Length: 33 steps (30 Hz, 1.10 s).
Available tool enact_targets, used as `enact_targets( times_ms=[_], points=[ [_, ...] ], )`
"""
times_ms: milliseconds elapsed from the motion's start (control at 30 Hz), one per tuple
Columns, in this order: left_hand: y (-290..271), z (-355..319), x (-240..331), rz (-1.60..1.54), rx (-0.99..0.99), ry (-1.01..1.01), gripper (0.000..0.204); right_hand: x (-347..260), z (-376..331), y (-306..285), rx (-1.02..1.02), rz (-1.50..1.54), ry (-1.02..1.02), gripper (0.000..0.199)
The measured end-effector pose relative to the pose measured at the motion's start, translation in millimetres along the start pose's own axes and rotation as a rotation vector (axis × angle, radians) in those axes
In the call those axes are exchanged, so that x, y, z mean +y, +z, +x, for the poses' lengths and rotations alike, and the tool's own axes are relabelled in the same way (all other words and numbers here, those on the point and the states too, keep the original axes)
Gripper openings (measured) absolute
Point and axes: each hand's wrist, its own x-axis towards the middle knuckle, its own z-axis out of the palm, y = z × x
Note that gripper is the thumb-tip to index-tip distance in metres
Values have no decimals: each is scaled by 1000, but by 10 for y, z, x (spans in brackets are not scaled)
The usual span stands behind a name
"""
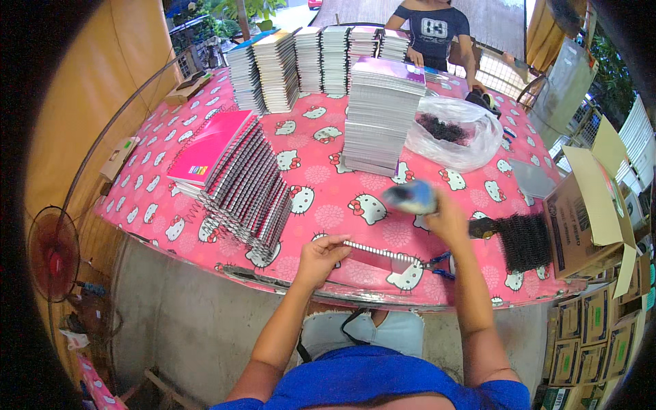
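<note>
My left hand pinches the left end of a thin spiral-bound notebook, seen nearly edge-on with its white-and-dark spine facing up. Its sheet looks see-through or is lost against the cloth. In my right hand, raised over the table, is a blue-and-grey object, too smeared by motion to name. Blue-handled pliers lie by the notebook's right end. Left of my hands, a leaning stack of spiral notebooks has a bright pink cover on top. Ahead stands a tall stack of notebooks.
Black plastic coils lie at right beside an open cardboard box. A clear plastic bag holds black coil scraps. More paper stacks line the far edge, where another person stands. A fan is at left.
</note>
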Motion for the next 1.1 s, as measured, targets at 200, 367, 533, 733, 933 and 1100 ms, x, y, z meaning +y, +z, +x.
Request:
enact_targets(
  times_ms=[200,367,533,733,933,1100],
  points=[
    [160,-17,124,-3,87,76,20,504,-430,-197,175,-171,-222,72],
    [370,-295,395,583,113,856,20,771,-1252,-111,-116,-175,-378,67],
    [464,-380,139,733,102,594,19,300,-1378,-55,-55,36,-205,45],
    [469,-412,81,646,121,687,18,-622,-1426,8,11,304,-363,41],
    [490,-419,139,645,162,732,19,-613,-1419,9,-132,373,-288,40],
    [468,-393,133,650,142,807,21,-368,-1384,37,-351,577,-120,42]
  ],
)
